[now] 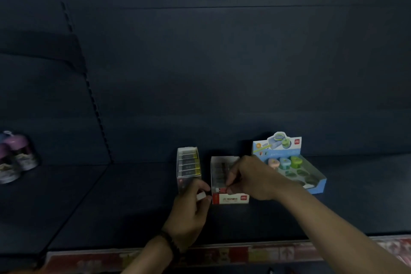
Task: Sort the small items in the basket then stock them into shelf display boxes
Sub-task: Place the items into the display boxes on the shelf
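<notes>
A dark shelf (133,207) fills most of the view, with a dark back panel (222,62) rising behind it and a strip of coloured price labels (244,252) along its front edge at 6 o'clock.

Three display boxes stand in a row near the middle. The blue display box (318,182), at 3 o'clock from the others, is the largest: its printed header card stands upright at the back, and pink, blue and green sharpeners (284,162) sit in the rear wells of its tray. The red-and-white display box (231,199) stands in the middle, just beside it. The narrow white display box (181,182), at 9 o'clock from the middle one, holds a row of dark, yellow-edged erasers (189,163).

Far off at 9 o'clock, two or three blurred pink-capped bottles (20,155) stand on the neighbouring shelf.

The right hand (253,176) reaches over the middle box, its fingers (230,179) pinching a small red-and-white item (221,190) at the box's front rim. The left hand (189,211), a dark band (172,241) on its wrist, sits between the two smaller boxes, fingers curled around a small white item (201,196).
</notes>
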A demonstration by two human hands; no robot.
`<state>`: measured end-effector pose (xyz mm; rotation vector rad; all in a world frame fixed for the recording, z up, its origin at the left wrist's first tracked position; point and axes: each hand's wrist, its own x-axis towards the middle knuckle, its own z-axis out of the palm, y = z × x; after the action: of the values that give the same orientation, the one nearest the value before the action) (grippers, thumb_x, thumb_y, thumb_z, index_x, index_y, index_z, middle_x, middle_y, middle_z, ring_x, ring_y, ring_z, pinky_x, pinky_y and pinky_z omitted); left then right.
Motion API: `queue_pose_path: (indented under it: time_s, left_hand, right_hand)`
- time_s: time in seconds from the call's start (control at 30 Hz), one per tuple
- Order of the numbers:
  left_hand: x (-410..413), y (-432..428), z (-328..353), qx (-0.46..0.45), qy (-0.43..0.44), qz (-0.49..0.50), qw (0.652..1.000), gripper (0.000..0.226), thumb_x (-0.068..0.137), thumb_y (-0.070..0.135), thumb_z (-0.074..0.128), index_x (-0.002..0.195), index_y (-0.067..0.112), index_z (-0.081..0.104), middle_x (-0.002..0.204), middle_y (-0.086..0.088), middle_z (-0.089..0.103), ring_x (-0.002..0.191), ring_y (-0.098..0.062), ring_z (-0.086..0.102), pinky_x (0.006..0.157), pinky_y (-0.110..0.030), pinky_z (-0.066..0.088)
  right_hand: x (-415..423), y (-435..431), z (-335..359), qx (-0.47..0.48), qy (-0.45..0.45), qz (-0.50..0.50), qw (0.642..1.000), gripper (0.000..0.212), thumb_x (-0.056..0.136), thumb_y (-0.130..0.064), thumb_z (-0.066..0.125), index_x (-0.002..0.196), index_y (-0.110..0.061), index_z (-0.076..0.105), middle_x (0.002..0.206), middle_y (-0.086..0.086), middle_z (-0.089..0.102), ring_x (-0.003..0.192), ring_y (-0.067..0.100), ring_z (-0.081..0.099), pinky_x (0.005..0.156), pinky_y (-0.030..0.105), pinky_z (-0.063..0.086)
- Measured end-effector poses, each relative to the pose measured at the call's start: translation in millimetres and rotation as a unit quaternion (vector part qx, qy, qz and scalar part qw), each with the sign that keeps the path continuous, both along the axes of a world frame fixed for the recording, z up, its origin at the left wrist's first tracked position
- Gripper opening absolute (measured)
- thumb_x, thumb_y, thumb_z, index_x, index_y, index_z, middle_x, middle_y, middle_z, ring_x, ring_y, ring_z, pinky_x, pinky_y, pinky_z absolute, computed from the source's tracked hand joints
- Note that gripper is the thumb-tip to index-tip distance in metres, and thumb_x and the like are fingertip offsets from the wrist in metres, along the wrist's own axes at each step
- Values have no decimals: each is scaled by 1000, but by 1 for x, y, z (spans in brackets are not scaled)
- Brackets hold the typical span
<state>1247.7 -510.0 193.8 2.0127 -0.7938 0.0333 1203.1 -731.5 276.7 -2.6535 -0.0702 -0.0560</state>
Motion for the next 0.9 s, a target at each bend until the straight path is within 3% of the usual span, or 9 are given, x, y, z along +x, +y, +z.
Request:
queue_pose_path:
  time_s: [0.17, 0.33, 0.47, 0.57, 0.63, 0.73, 0.8, 0.9]
  left_hand:
    - [6, -5, -9, 34, -14, 2, 999, 12, 105, 28, 56, 112, 38, 56, 110, 19, 63, 105, 2, 61, 91, -29, 54]
    - [4, -6, -9, 38, -3, 0, 999, 14, 105, 27, 55, 112, 38, 54, 108, 17, 64, 101, 4, 61, 88, -24, 54]
    - [2, -5, -5, 29, 15, 3, 999, 14, 106, 27, 55, 115, 36, 51, 107, 15, 65, 99, 2, 62, 86, -26, 55]
    - [-2, -2, 0, 5, 32, 4, 999, 14, 106, 18, 54, 110, 28, 45, 95, 6, 63, 86, -1, 62, 71, -20, 51]
    - [-5, 2, 5, -18, 37, 1, 999, 14, 107, 12, 50, 107, 23, 42, 87, 0, 60, 76, -5, 59, 65, -24, 49]
    - [-8, 6, 14, -34, 73, -15, 997, 4, 109, 18, 48, 111, 22, 48, 93, 0, 63, 78, -2, 60, 69, -21, 50]
    - [-10, 6, 23, -55, 100, -25, 993, 9, 108, 24, 53, 114, 29, 58, 100, 7, 68, 87, 0, 64, 76, -19, 53]
    - [-14, 3, 41, -124, 130, -25, 984, 17, 103, 20, 63, 112, 32, 71, 108, 14, 74, 99, -2, 69, 82, -22, 58]
  right_hand:
    - [14, 2, -3, -12, 22, 4, 1000, 8, 87, -18, 82, 85, -25, 84, 81, -18, 77, 80, -8, 71, 77, 15, 58]
    - [21, 7, -5, -33, 66, -5, 997, 10, 85, -21, 75, 84, -25, 84, 83, -11, 78, 80, 0, 73, 80, 33, 65]
    - [25, 10, -4, -69, 105, 0, 992, 17, 88, -14, 64, 80, -12, 80, 78, -2, 76, 76, 11, 73, 78, 40, 65]
    - [23, 11, -6, -77, 118, -6, 990, 23, 94, -12, 59, 78, -5, 74, 66, 0, 65, 63, 13, 63, 74, 40, 61]
    - [23, 10, -7, -88, 126, 1, 988, 25, 99, -15, 56, 87, -8, 77, 74, -2, 67, 72, 12, 64, 81, 40, 60]
    - [21, 10, -4, -108, 134, 30, 985, 28, 100, -15, 51, 100, -14, 79, 100, 1, 75, 94, 17, 69, 93, 42, 59]
    - [17, 9, -2, -80, 87, 28, 993, 29, 98, -12, 53, 100, -19, 80, 102, -3, 77, 94, 12, 71, 91, 38, 60]
    - [5, 8, 4, 72, -83, -26, 994, 32, 94, -4, 61, 97, -27, 83, 92, -16, 78, 89, 1, 72, 84, 21, 55]
